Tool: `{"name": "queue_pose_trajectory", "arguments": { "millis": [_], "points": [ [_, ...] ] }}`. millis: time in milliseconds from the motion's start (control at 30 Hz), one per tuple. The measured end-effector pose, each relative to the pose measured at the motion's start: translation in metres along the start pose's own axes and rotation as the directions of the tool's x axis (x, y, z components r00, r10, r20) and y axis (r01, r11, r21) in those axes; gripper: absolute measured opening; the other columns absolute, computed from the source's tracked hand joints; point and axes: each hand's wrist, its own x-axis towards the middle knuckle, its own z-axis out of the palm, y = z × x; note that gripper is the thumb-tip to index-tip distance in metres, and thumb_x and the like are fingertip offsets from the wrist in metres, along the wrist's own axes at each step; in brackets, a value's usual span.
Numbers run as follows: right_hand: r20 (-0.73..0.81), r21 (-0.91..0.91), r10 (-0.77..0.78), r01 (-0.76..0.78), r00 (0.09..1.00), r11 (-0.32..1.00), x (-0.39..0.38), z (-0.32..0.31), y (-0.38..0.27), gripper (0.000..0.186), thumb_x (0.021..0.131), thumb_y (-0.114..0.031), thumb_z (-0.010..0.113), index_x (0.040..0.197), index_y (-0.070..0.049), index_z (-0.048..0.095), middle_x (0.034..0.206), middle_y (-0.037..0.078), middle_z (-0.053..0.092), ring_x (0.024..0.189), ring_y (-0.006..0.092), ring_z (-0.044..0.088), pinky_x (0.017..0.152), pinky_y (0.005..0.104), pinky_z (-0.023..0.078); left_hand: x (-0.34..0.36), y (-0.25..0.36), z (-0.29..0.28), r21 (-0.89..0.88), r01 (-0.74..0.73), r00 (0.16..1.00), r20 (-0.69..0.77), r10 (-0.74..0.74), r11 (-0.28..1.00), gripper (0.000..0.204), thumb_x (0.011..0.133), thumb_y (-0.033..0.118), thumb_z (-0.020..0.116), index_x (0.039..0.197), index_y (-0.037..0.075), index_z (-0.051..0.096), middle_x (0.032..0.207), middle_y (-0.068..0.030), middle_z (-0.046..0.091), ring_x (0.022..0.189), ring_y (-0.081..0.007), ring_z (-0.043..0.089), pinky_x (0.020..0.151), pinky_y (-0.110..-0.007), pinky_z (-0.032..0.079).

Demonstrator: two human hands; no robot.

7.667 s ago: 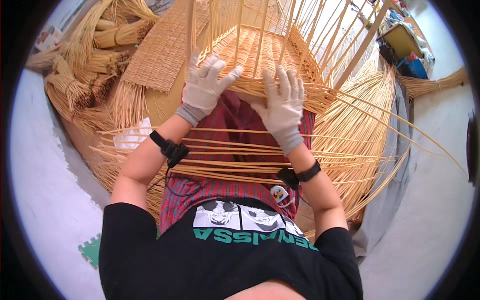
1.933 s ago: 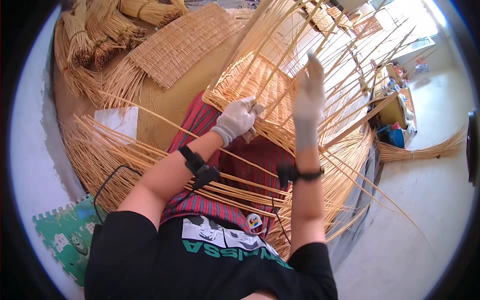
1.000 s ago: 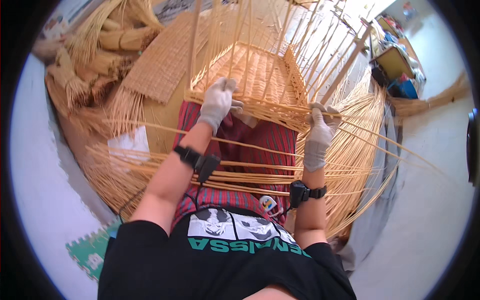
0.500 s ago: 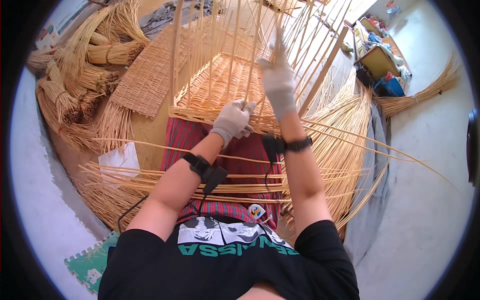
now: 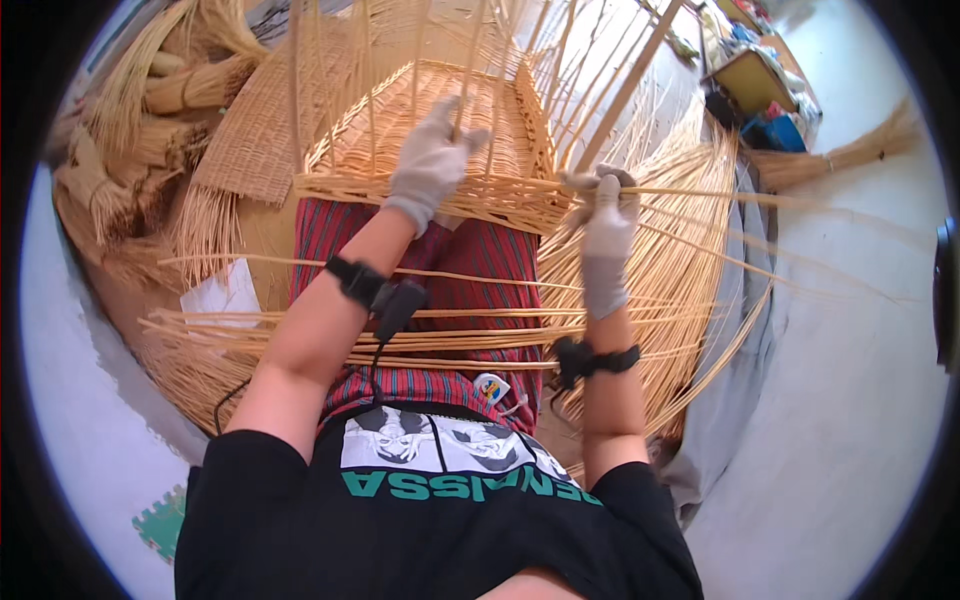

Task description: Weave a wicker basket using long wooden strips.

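Note:
An unfinished wicker basket (image 5: 420,190) sits before me, its base woven and its upright rods sticking up. My left hand (image 5: 428,170), in a pale work glove, is at the near side with thumb and index finger apart. An upright rod (image 5: 468,75) passes between these two fingers; I cannot make out a grip on it. At the near right corner my gloved right hand (image 5: 608,215) is closed on a long wicker rod (image 5: 690,191), whose blurred free end sweeps out to the right. A flat wooden slat (image 5: 630,80) rises from that corner.
Several loose rods (image 5: 450,340) lie across the red striped cloth (image 5: 330,225) on my lap. A heap of rods (image 5: 690,260) spreads at right. Rod bundles (image 5: 200,85) and a woven panel (image 5: 255,130) lie at left. A cluttered shelf (image 5: 750,85) stands by the right wall.
My right hand has come down from among the uprights to the right corner and grips a rod. My left hand has risen from the rim and opened. The basket appears farther up and left.

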Motion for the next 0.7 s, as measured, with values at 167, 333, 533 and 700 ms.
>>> {"name": "queue_pose_trajectory", "arguments": {
  "millis": [167,333,533,700],
  "points": [
    [-0.322,-0.129,-0.094,0.055,0.942,0.99,-0.013,-0.046,-0.018,0.019,0.106,-0.01,0.051,0.123,-0.008,0.044,0.097,0.017,0.074,0.09,0.0215,0.073,0.053,0.0221,0.048,-0.021,0.026,0.018,-0.026,-0.283,0.947,0.155,0.283,0.959,0.052,0.096,-0.005,0.051,0.146,0.01,0.049,0.119,-0.0137,0.066,0.08,-0.014,0.069,0.064,-0.029,0.059],
    [-0.063,-0.627,-0.244,0.152,0.968,0.764,0.054,-0.012,-0.028,0.039,0.098,-0.014,0.06,0.134,-0.006,0.048,0.105,0.016,0.074,0.094,0.0262,0.072,0.078,0.0338,0.057,0.011,-0.023,0.08,0.228,-0.086,0.9,0.436,-0.023,0.97,0.033,0.097,0.006,0.049,0.129,0.007,0.059,0.108,-0.0182,0.07,0.091,-0.0245,0.071,0.084,-0.037,0.059],
    [0.36,-0.613,-0.432,0.559,0.827,0.558,0.133,0.023,-0.025,0.09,0.088,-0.003,0.073,0.163,-0.019,0.025,0.13,0.016,0.064,0.098,0.0214,0.064,0.087,0.0313,0.053,0.006,-0.015,0.097,0.238,-0.163,0.969,0.223,0.109,0.957,0.043,0.104,0.035,0.053,0.125,-0.003,0.059,0.112,-0.0276,0.07,0.104,-0.0391,0.069,0.087,-0.044,0.054],
    [0.2,-0.908,-0.46,0.34,0.865,0.243,0.06,-0.061,-0.02,0.023,0.092,-0.021,0.073,0.109,-0.006,0.069,0.099,0.011,0.074,0.087,0.0263,0.072,0.077,0.041,0.056,0.001,0.001,0.098,0.285,-0.13,0.956,0.29,0.044,0.95,0.043,0.106,0.035,0.049,0.12,-0.004,0.06,0.106,-0.0289,0.069,0.096,-0.0407,0.068,0.086,-0.046,0.054]
  ]
}}
